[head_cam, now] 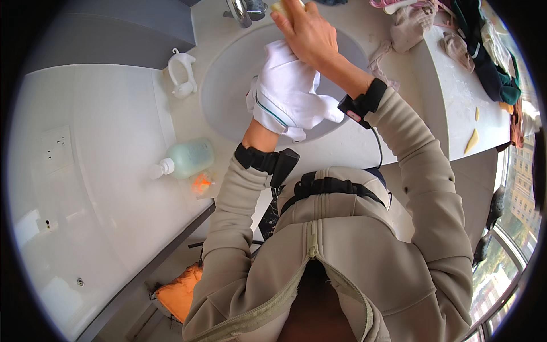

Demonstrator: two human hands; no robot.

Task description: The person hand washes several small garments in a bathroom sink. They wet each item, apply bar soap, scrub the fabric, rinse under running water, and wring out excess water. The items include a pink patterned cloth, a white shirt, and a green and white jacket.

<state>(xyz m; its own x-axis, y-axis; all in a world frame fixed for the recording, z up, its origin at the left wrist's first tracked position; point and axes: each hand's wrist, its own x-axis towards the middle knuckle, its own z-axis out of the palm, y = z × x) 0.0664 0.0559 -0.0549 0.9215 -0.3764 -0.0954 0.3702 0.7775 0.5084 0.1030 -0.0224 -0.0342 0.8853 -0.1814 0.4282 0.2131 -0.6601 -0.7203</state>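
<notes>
A white garment (290, 92) with a thin green stripe is draped over my left hand, and only the wrist (260, 136) shows below the cloth. The fingers are hidden inside it, so their grip cannot be seen. Just above the garment, my right hand (310, 36) holds a pale yellow bar, likely soap (280, 7), partly cut off by the top edge of the picture. Beneath both hands lies the oval washbasin (222, 98), with a chrome faucet (239, 13) at its far rim.
A pump bottle of pale green liquid (190, 158) lies on the left beside an orange-marked packet (201, 183). A white animal-shaped holder (183, 73) stands near the wall. Damp beige cloth (410, 28) and dark clothes (487, 55) rest at right, near yellow slivers (471, 142).
</notes>
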